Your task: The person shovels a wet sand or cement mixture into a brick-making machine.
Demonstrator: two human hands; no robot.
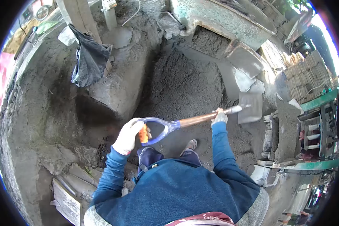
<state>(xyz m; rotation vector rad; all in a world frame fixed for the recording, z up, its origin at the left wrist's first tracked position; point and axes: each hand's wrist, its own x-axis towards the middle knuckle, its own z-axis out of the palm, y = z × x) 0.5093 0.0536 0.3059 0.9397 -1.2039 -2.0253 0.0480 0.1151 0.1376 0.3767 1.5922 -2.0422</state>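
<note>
Gloved left hand point(126, 136) gripping shovel point(188, 122) D-handle point(171, 126), right hand point(219, 116) closed round wooden shaft point(199, 119), blade point(254, 108) near grey gritty heap point(184, 81)

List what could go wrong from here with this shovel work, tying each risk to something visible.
The right hand grips the shovel near its blade, so that hand might scrape the dark heap on a low swing. Should the left hand slip on the orange grip, the shovel could twist. The visible foot, on gritty-looking ground, might slide.
</note>
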